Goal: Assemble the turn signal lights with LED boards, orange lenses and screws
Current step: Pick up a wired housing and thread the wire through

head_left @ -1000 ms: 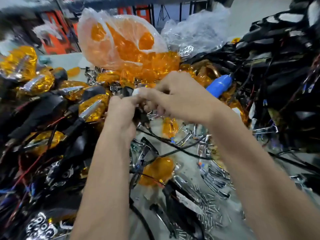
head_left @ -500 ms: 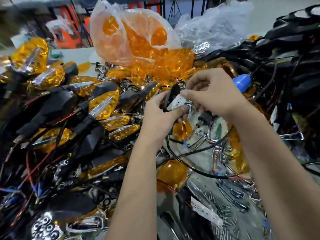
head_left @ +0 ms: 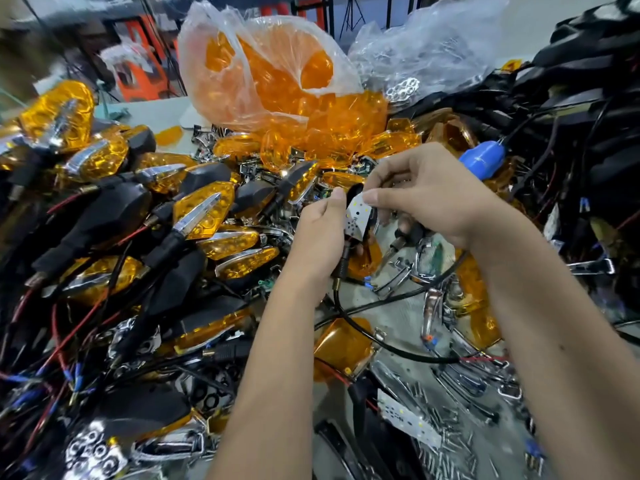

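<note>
My left hand grips a black turn signal housing with its stem and black cable hanging below. A white LED board lies against the housing, and my right hand pinches the board's upper edge between thumb and forefinger. A loose orange lens lies on the table under my hands. Another LED board rests near the front, beside several small screws.
Finished signals with amber lenses and black bodies pile up on the left. A clear bag of orange lenses stands behind, a second plastic bag right of it. A blue-handled screwdriver lies behind my right hand. Black housings and wires fill the right.
Both hands came toward me with the housing. The LED board, hidden a second ago, now shows between my fingers against the housing.
</note>
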Demonstrator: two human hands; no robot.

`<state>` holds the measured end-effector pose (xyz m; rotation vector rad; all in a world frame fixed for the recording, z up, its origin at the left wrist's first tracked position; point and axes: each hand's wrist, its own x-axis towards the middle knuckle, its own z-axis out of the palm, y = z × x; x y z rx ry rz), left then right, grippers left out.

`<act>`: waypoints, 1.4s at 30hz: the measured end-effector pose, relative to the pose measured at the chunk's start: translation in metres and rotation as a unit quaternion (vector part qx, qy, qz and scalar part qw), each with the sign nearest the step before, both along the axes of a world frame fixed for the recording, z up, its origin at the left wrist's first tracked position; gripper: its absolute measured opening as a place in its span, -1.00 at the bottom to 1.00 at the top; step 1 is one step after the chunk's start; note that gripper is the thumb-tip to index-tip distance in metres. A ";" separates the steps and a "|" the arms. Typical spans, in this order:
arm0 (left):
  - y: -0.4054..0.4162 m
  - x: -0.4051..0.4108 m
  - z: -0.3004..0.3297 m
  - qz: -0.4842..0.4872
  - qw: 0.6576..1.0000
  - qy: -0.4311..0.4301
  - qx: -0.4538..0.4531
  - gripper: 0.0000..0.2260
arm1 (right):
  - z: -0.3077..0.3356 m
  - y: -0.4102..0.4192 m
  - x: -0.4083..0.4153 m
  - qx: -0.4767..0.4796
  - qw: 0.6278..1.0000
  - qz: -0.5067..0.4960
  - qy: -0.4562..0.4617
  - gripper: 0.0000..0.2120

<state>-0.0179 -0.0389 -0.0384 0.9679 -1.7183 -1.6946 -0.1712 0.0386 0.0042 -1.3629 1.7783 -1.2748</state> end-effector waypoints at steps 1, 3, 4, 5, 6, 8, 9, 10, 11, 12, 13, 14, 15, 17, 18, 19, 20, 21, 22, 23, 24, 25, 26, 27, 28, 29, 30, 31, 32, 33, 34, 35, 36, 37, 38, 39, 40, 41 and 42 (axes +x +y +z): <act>0.001 0.000 0.001 0.001 1.000 0.011 0.000 -0.43 | 0.000 0.000 0.000 -0.007 1.000 -0.007 0.001 -0.91; 0.004 0.000 0.003 0.002 0.999 0.035 -0.010 -0.49 | 0.000 -0.001 -0.001 -0.020 0.999 -0.025 -0.008 -0.92; 0.005 0.000 0.004 0.000 0.999 0.045 -0.018 -0.53 | 0.000 -0.001 -0.001 -0.024 0.999 -0.032 -0.008 -0.92; 0.005 0.000 0.004 -0.003 0.998 0.051 -0.028 -0.56 | 0.000 -0.002 -0.001 -0.027 0.999 -0.037 -0.002 -0.91; 0.006 0.000 0.005 -0.007 0.998 0.056 -0.033 -0.57 | 0.000 -0.002 0.000 -0.033 0.999 -0.043 0.009 -0.90; 0.006 0.001 0.005 -0.016 0.997 0.071 -0.033 -0.59 | 0.000 -0.003 0.002 -0.047 0.996 -0.057 0.041 -0.87; 0.007 0.000 0.006 -0.016 0.996 0.079 -0.031 -0.60 | 0.000 -0.003 0.003 -0.053 0.995 -0.062 0.057 -0.86; 0.008 0.000 0.006 -0.012 0.996 0.086 -0.029 -0.61 | 0.000 -0.003 0.005 -0.059 0.994 -0.065 0.069 -0.85; 0.010 0.000 0.007 -0.006 0.996 0.090 -0.024 -0.63 | -0.001 -0.002 0.007 -0.065 0.993 -0.066 0.078 -0.86; 0.011 0.000 0.008 0.000 0.995 0.094 -0.016 -0.64 | 0.000 -0.001 0.009 -0.073 0.992 -0.066 0.084 -0.86; 0.013 -0.001 0.009 0.005 0.995 0.096 -0.008 -0.64 | 0.000 0.000 0.012 -0.082 0.991 -0.064 0.085 -0.86; 0.014 -0.001 0.009 0.008 0.995 0.098 -0.002 -0.63 | 0.000 0.000 0.013 -0.091 0.991 -0.058 0.083 -0.86; 0.015 -0.001 0.009 0.009 0.995 0.103 0.004 -0.64 | 0.001 0.001 0.014 -0.097 0.991 -0.049 0.082 -0.87; 0.015 -0.001 0.007 0.003 0.992 0.128 0.010 -0.66 | 0.002 0.002 0.014 -0.099 0.991 -0.026 0.091 -0.92; 0.015 -0.001 0.007 -0.002 0.990 0.139 0.009 -0.63 | 0.003 0.002 0.015 -0.096 0.991 -0.015 0.095 -0.93; 0.015 0.000 0.007 -0.005 0.989 0.146 0.005 -0.60 | 0.004 0.003 0.015 -0.095 0.991 -0.004 0.098 -0.93; 0.016 0.000 0.007 -0.008 0.988 0.154 0.005 -0.57 | 0.005 0.003 0.016 -0.096 0.990 0.004 0.103 -0.93; 0.017 0.000 0.008 -0.011 0.987 0.163 0.009 -0.54 | 0.006 0.003 0.017 -0.100 0.989 0.010 0.110 -0.93; 0.018 0.000 0.009 -0.013 0.985 0.170 0.014 -0.51 | 0.007 0.003 0.018 -0.105 0.987 0.012 0.118 -0.92; 0.018 0.000 0.010 -0.016 0.985 0.173 0.018 -0.46 | 0.008 0.003 0.018 -0.108 0.986 0.012 0.124 -0.92; 0.018 0.001 0.010 -0.018 0.985 0.171 0.017 -0.42 | 0.009 0.004 0.018 -0.110 0.986 0.011 0.128 -0.92; 0.018 0.001 0.011 -0.021 0.986 0.168 0.015 -0.39 | 0.010 0.004 0.018 -0.111 0.985 0.009 0.130 -0.92; 0.017 0.001 0.011 -0.024 0.986 0.163 0.013 -0.37 | 0.011 0.004 0.018 -0.112 0.985 0.007 0.130 -0.91; 0.017 0.001 0.011 -0.030 0.987 0.157 0.013 -0.37 | 0.011 0.005 0.017 -0.113 0.985 0.003 0.130 -0.91; 0.017 0.002 0.011 -0.041 0.988 0.149 0.014 -0.35 | 0.012 0.005 0.017 -0.116 0.985 -0.002 0.128 -0.91; 0.017 0.002 0.011 -0.055 0.988 0.144 0.018 -0.32 | 0.013 0.005 0.017 -0.117 0.985 -0.007 0.124 -0.90; 0.017 0.003 0.011 -0.069 0.987 0.144 0.023 -0.28 | 0.013 0.005 0.016 -0.115 0.986 -0.011 0.117 -0.90; 0.017 0.003 0.010 -0.082 0.985 0.148 0.031 -0.26 | 0.013 0.005 0.016 -0.114 0.988 -0.013 0.109 -0.89; 0.017 0.004 0.011 -0.093 0.983 0.154 0.038 -0.26 | 0.013 0.005 0.016 -0.113 0.988 -0.013 0.103 -0.89; 0.017 0.004 0.011 -0.102 0.981 0.158 0.043 -0.28 | 0.013 0.005 0.016 -0.114 0.988 -0.013 0.102 -0.89; 0.017 0.004 0.011 -0.112 0.980 0.161 0.045 -0.28 | 0.013 0.005 0.017 -0.114 0.988 -0.013 0.102 -0.89; 0.017 0.005 0.012 -0.121 0.978 0.163 0.044 -0.27 | 0.013 0.005 0.017 -0.114 0.988 -0.011 0.101 -0.88; 0.017 0.005 0.012 -0.127 0.977 0.165 0.045 -0.25 | 0.013 0.005 0.017 -0.113 0.989 -0.008 0.099 -0.88; 0.017 0.005 0.012 -0.131 0.976 0.167 0.046 -0.23 | 0.013 0.005 0.017 -0.111 0.989 -0.003 0.095 -0.87; 0.017 0.005 0.012 -0.135 0.975 0.169 0.047 -0.23 | 0.014 0.005 0.017 -0.111 0.990 0.003 0.091 -0.87; 0.017 0.006 0.013 -0.139 0.975 0.169 0.047 -0.23 | 0.014 0.005 0.017 -0.112 0.990 0.009 0.088 -0.86; 0.016 0.006 0.013 -0.142 0.974 0.171 0.046 -0.23 | 0.015 0.005 0.017 -0.115 0.989 0.014 0.088 -0.86; 0.016 0.006 0.012 -0.146 0.973 0.172 0.045 -0.22 | 0.015 0.005 0.016 -0.118 0.989 0.017 0.091 -0.86; 0.016 0.006 0.012 -0.148 0.973 0.174 0.043 -0.21 | 0.016 0.005 0.017 -0.120 0.988 0.019 0.095 -0.86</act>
